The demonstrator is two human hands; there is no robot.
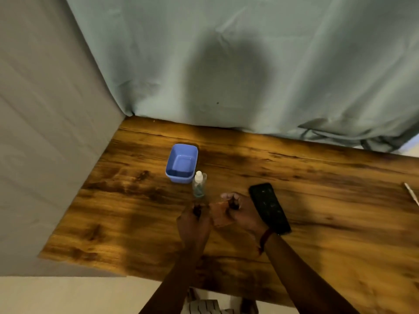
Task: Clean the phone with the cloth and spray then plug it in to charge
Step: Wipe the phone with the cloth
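Observation:
A small brown cloth (220,213) is stretched between my two hands, just above the wooden table (113,211). My left hand (195,220) pinches its left edge and my right hand (240,211) grips its right edge. The black phone (268,207) lies flat on the table immediately right of my right hand, pointing away from me. A small clear spray bottle (199,184) with a white nozzle stands upright just beyond my hands.
An empty blue plastic tub (182,162) sits behind the bottle. A pale cable or stick end (411,193) shows at the table's right edge. Grey-green fabric (226,64) hangs behind the table and a grey panel (45,132) stands along its left side.

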